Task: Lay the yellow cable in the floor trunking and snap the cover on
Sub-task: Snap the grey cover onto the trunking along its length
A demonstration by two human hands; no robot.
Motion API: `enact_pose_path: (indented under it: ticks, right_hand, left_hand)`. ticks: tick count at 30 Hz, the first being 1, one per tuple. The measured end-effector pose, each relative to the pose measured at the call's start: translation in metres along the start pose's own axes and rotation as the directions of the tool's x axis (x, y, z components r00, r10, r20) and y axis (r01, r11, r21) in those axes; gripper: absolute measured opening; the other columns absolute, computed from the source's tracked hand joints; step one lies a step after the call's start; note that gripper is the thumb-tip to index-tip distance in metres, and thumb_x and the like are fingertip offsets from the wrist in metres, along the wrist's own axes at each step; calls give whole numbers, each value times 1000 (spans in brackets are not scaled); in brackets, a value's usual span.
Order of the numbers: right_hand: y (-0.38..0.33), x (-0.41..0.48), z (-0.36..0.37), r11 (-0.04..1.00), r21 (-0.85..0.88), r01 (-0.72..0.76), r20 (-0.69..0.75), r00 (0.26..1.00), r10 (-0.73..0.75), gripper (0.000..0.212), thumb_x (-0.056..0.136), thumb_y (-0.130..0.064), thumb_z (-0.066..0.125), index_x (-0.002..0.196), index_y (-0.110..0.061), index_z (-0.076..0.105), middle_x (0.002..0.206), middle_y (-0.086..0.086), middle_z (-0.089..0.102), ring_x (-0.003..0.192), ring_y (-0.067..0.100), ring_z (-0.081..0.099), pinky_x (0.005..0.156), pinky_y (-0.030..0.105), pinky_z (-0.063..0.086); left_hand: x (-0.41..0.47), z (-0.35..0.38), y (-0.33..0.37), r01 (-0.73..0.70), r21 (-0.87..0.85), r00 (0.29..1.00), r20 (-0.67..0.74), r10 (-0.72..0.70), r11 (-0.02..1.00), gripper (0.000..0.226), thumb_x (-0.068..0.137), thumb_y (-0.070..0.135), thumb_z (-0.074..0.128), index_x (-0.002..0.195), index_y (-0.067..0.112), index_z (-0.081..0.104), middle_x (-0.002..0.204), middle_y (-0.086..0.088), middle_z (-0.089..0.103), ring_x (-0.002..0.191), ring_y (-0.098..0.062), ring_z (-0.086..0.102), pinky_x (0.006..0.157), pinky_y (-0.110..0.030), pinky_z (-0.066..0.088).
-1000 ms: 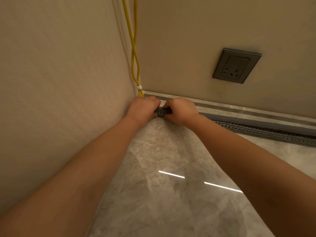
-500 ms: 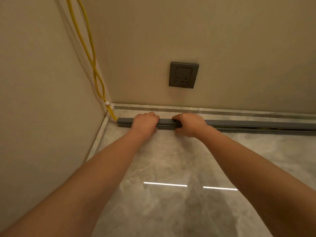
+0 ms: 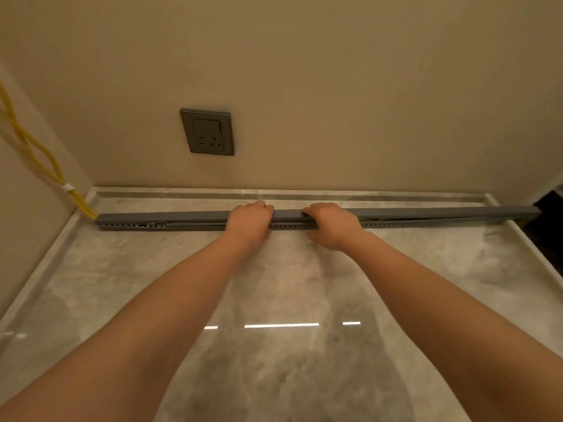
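Note:
A grey slotted floor trunking (image 3: 128, 226) runs along the foot of the back wall. The grey cover (image 3: 170, 215) lies on top of it over its whole length; toward the right end a narrow gap shows yellow cable (image 3: 370, 221) inside. The yellow cable (image 3: 36, 156) comes down the left wall corner, held by a white tie, and enters the trunking's left end. My left hand (image 3: 251, 219) and my right hand (image 3: 330, 222) both press and grip the cover near its middle, a short way apart.
A grey wall socket (image 3: 207, 132) sits on the back wall above the trunking. A marble skirting ledge (image 3: 365, 195) runs behind it. The polished marble floor (image 3: 274, 300) lies in front. A dark opening (image 3: 548, 214) is at the far right.
Both hands have slid rightward along the cover from the left corner toward its middle. The view has swung right, so the whole trunking shows.

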State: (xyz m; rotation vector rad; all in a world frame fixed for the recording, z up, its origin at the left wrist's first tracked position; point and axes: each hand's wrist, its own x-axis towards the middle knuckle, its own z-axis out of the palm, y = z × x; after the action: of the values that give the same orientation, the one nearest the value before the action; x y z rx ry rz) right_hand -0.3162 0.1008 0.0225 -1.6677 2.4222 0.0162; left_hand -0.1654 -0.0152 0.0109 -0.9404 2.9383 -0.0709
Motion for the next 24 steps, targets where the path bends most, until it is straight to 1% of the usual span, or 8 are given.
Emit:
enact_pose_path:
  ticks: [2, 4, 7, 10, 13, 15, 19, 24]
  right_hand:
    - [31, -8, -3, 1000, -3, -20, 2, 1000, 20, 47, 85, -23, 57, 132, -24, 51, 128, 1, 56, 121, 24, 48, 86, 41, 51]
    - [57, -15, -5, 999, -7, -41, -7, 999, 41, 42, 86, -20, 56, 128, -24, 54, 125, 1, 57, 119, 24, 49, 79, 38, 49]
    - [91, -23, -7, 996, -42, -74, -31, 997, 73, 32, 86, -15, 54, 117, -23, 57, 116, 2, 59, 112, 26, 53, 68, 35, 42]
    - [122, -29, -10, 988, -114, -108, -56, 993, 102, 27, 87, -12, 53, 113, -20, 57, 111, 5, 61, 107, 28, 55, 67, 34, 41]
    - [147, -34, -12, 972, -181, -149, -73, 988, 137, 29, 87, -9, 54, 114, -18, 57, 110, 6, 61, 106, 28, 56, 70, 35, 40]
    - [159, -35, -12, 961, -220, -169, -80, 985, 155, 29, 86, -6, 55, 112, -17, 58, 107, 6, 62, 103, 28, 57, 68, 34, 39]
    - [171, -34, -10, 941, -301, -156, -106, 986, 129, 27, 84, 0, 55, 104, -17, 61, 99, 5, 65, 96, 27, 60, 66, 33, 36]
    - [176, -26, -10, 943, -305, -129, -111, 989, 99, 29, 80, 4, 55, 99, -15, 65, 93, 5, 67, 87, 26, 61, 63, 31, 37]
  left_hand:
    - [11, 0, 27, -11, -2, 1000, -12, 11, 1000, 35, 91, 25, 56, 125, 17, 52, 116, -5, 58, 104, -26, 60, 79, -37, 48]
    - [21, 0, 50, -20, 2, 1000, -23, 20, 1000, 34, 91, 25, 56, 124, 17, 52, 116, -5, 58, 104, -26, 60, 79, -37, 49]
    - [36, 1, 80, -15, 22, 999, -49, 16, 1000, 31, 91, 25, 56, 121, 16, 54, 113, -5, 59, 102, -26, 60, 75, -36, 48]
    - [46, 0, 105, -2, 52, 998, -62, 5, 999, 28, 92, 24, 56, 119, 17, 55, 112, -5, 59, 101, -25, 60, 73, -35, 47]
    - [53, 0, 123, 13, 74, 998, -66, -8, 997, 26, 92, 18, 54, 118, 17, 56, 109, -4, 59, 97, -25, 61, 68, -34, 45]
    - [55, 0, 132, 23, 102, 998, -63, -16, 995, 25, 92, 15, 55, 117, 16, 57, 109, -4, 60, 95, -24, 61, 66, -33, 44]
    - [60, -2, 137, 21, 164, 999, -39, -15, 986, 23, 91, 10, 57, 113, 16, 59, 105, -3, 60, 90, -24, 63, 59, -32, 40]
    - [62, -2, 136, 11, 199, 1000, -14, -8, 980, 21, 91, 7, 57, 110, 16, 60, 104, -3, 60, 85, -25, 64, 56, -30, 39]
